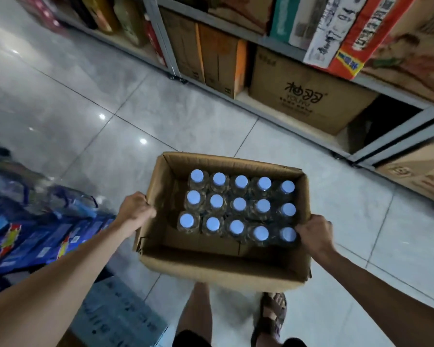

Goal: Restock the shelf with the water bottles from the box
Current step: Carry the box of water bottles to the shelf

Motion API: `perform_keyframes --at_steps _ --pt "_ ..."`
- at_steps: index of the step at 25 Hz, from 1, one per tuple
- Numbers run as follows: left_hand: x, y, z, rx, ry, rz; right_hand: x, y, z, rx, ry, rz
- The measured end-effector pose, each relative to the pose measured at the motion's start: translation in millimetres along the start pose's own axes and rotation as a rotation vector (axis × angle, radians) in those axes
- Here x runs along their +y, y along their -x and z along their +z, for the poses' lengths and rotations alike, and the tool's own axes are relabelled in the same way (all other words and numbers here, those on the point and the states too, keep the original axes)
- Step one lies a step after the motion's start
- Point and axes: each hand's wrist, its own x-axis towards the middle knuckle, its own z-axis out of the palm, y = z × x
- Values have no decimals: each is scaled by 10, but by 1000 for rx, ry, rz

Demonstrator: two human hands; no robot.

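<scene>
An open cardboard box hangs above the tiled floor, held up between both hands. Inside stand several clear water bottles with pale blue caps, in three rows pushed toward the right side. My left hand grips the box's left rim. My right hand grips the right rim, fingers curled over the edge beside the nearest bottle cap. The metal shelf runs along the top right, its low tiers filled with cartons; a dark gap shows at the bottom tier.
A brown carton with black lettering sits on the shelf's bottom tier beside the gap. Blue packaged goods lie on the floor to the left. A sandalled foot stands below the box. Grey floor tiles spread ahead.
</scene>
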Motion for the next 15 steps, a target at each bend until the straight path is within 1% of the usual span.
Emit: perform_keyframes --at_steps 2,4,8,15 --pt "107 -390 -204 -16 -11 -1 -379 -225 60 4 19 4" --pt "267 -961 -489 -23 2 7 -858 -518 205 -3 -19 26" --pt "627 -1923 -977 -55 -54 28 -1665 -1025 495 -7 -70 86" --pt "1183 -3329 -1608 -54 -156 28 -2723 -1885 963 -30 -156 141"
